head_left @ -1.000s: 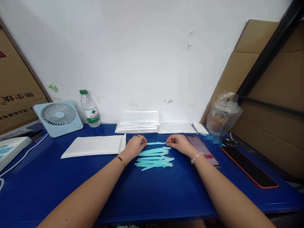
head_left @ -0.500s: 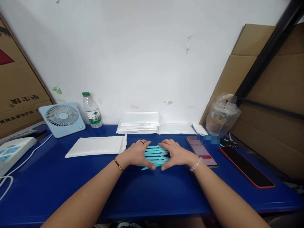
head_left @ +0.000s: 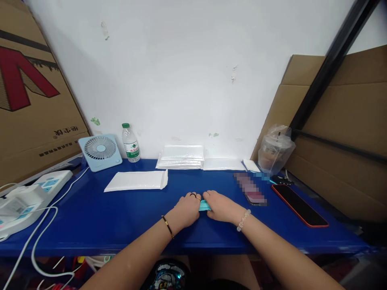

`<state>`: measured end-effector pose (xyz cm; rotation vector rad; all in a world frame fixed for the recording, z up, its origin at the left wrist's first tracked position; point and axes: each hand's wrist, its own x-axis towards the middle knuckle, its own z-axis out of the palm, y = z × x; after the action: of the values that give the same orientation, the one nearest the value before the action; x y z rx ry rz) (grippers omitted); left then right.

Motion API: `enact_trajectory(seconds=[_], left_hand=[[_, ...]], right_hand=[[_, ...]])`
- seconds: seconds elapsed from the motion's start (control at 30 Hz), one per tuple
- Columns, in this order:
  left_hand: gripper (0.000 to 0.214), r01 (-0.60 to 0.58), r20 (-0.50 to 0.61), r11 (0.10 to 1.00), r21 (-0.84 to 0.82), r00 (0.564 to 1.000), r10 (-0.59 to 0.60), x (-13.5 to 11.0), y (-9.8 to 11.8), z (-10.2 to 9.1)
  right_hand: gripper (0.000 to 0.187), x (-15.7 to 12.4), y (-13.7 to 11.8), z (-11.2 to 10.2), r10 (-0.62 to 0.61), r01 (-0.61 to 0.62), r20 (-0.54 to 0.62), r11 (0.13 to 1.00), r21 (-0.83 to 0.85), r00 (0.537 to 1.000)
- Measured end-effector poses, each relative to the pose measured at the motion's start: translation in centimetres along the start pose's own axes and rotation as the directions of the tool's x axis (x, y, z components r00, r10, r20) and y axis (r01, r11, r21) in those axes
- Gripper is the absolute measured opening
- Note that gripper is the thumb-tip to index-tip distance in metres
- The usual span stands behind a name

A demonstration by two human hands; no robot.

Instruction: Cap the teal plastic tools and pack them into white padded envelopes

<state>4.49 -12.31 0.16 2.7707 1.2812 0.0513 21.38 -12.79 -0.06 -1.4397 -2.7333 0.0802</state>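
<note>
Turquoise strips, pressed into a narrow bundle and mostly covered, were at the table between the left hand and right hand, both closed around the ends. A white envelope lay leftward, a blurred-out phone rightward; blue surface stretched to the near edge.

Strips are held between left hand and right hand; behind them, packets are stacked on the table.

Glossy blue tabletop, clear plastic bottle, matt cardboard box, smooth plastic-looking turquoise sticks
</note>
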Motion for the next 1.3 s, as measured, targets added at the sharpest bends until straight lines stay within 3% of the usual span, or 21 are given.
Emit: enact_trajectory(seconds=[0.1,0.2,0.3,0.37,0.43,0.53,0.6,0.67,0.73,0.83,0.93,1.03,1.1,1.23,1.3], left_hand=[[0.023,0.023,-0.062,1.000,-0.018,0.998,-0.024,-0.1,-0.1,0.7],[0.015,0.052,-0.117,0.990,-0.128,0.991,-0.067,0.1,-0.3,1.0],[0.008,0.055,-0.170,0.911,-0.408,0.976,-0.136,0.4,-0.4,0.7],[0.013,-0.013,-0.189,0.751,-0.660,0.971,-0.149,0.6,-0.4,0.5],[0.022,-0.047,-0.113,0.486,-0.873,0.988,-0.107,0.6,-0.3,0.3],[0.035,0.037,0.041,0.097,-0.995,0.998,0.048,0.3,-0.2,0.1],[0.039,0.063,0.058,-0.039,-0.997,0.992,0.114,0.1,0.0,0.1],[0.039,0.060,0.053,-0.053,-0.997,0.990,0.134,0.1,0.3,0.1],[0.038,0.042,0.043,0.010,-0.999,0.993,0.110,0.4,0.7,0.2],[0.035,-0.006,-0.003,0.106,-0.994,1.000,0.026,1.0,1.1,0.4],[0.023,-0.036,-0.042,0.186,-0.982,0.999,-0.030,1.1,1.0,0.7],[0.015,-0.040,-0.039,0.227,-0.973,0.999,0.008,0.8,0.8,0.8],[0.016,-0.069,-0.063,0.218,-0.973,0.997,0.036,0.7,0.8,0.7],[0.042,-0.173,-0.183,0.221,-0.960,0.983,-0.027,1.1,1.2,0.0],[0.045,-0.158,-0.178,0.256,-0.954,0.982,-0.059,1.4,1.5,0.0]], right_hand=[[0.024,0.1,-0.5,-0.8,0.006,-0.004,0.025,0.998,-0.068,1.000],[0.019,-0.1,-0.6,-3.3,0.048,-0.046,0.048,0.998,-0.040,0.998],[0.025,-0.8,0.3,-6.4,0.007,-0.018,0.040,0.958,0.286,0.999],[0.048,-1.3,1.1,-7.5,-0.073,0.077,-0.032,0.765,0.639,0.997],[0.069,-1.6,1.7,-7.3,-0.123,0.205,-0.167,0.454,0.867,0.978],[0.081,-1.6,1.6,-5.8,-0.059,0.356,-0.354,0.048,0.933,0.934],[0.080,-1.4,1.1,-5.2,0.012,0.374,-0.374,-0.068,0.925,0.927],[0.078,-1.2,0.2,-5.5,0.070,0.356,-0.352,-0.064,0.932,0.934],[0.075,-0.7,-1.0,-6.3,0.120,0.351,-0.346,-0.022,0.936,0.931],[0.050,0.3,-3.0,-7.1,0.209,0.370,-0.373,0.054,0.927,0.904],[0.030,1.2,-4.3,-6.8,0.254,0.332,-0.403,0.280,0.901,0.879],[0.028,1.2,-4.8,-6.2,0.209,0.281,-0.425,0.492,0.824,0.881],[0.029,0.8,-4.8,-6.2,0.217,0.289,-0.429,0.476,0.831,0.877],[0.021,-0.1,-4.8,-6.8,0.247,0.371,-0.435,0.268,0.889,0.866],[0.020,-0.1,-4.8,-6.7,0.231,0.386,-0.443,0.252,0.887,0.866]])
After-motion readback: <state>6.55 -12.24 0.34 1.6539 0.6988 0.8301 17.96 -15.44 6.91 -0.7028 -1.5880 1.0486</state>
